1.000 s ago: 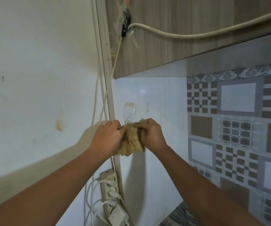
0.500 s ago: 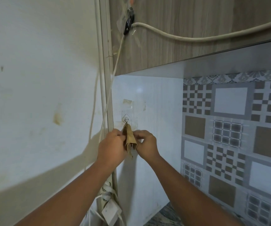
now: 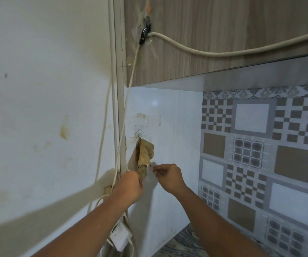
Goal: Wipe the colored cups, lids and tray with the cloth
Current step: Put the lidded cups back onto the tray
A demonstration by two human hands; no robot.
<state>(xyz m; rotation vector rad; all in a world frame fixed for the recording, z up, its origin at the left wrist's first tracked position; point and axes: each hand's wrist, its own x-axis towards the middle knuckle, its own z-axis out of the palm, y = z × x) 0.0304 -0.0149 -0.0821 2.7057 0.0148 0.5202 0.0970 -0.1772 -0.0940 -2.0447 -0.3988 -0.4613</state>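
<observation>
A crumpled tan cloth hangs from a small clear adhesive hook on the white wall panel. My left hand is just below it and pinches the cloth's lower end. My right hand hovers to the right of that end with loosely curled fingers, a small gap away, holding nothing. No cups, lids or tray are in view.
A wooden wall cabinet juts out overhead, with a white cable draped along it. Thin cords run down the wall corner to a power strip and a white plug. Patterned tiles cover the wall at right.
Both hands have dropped lower. The cloth, held bunched between them a second ago, now hangs from the hook, and my right hand has let go of it.
</observation>
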